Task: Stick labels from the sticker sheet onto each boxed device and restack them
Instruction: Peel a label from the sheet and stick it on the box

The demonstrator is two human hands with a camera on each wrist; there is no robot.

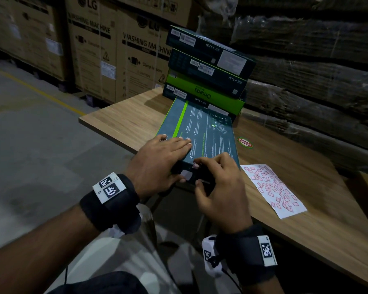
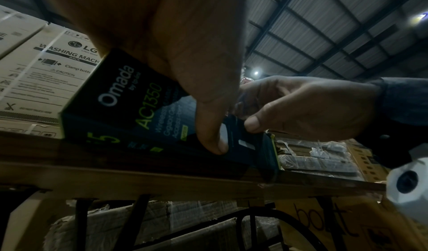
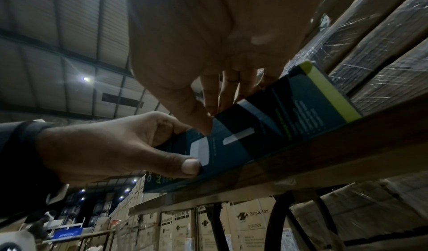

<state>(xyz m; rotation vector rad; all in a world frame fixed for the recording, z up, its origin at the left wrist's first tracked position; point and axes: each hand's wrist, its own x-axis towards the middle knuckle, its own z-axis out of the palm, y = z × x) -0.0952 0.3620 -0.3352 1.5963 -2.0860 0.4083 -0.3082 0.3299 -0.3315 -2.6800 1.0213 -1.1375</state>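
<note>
A dark teal boxed device (image 1: pixel 206 132) with a green stripe lies flat on the wooden table (image 1: pixel 125 119), its near end over the table's front edge. My left hand (image 1: pixel 174 155) grips that near end, fingers flat on top and thumb on the side face (image 3: pixel 192 165). My right hand (image 1: pixel 210 177) is curled at the same end. Its index fingertip holds a small red-edged label (image 1: pixel 196 165) against the top of the near face, and its thumb (image 2: pixel 254 125) touches that face. The sticker sheet (image 1: pixel 272 189) lies to the right. Several more boxes form a stack (image 1: pixel 206 66) behind.
A round red sticker (image 1: pixel 244 142) is on the table right of the box. Large washing machine cartons (image 1: pixel 115 49) stand behind left, and wrapped pallets (image 1: pixel 306 60) line the right. The grey floor with a yellow line (image 1: pixel 40 92) is to the left.
</note>
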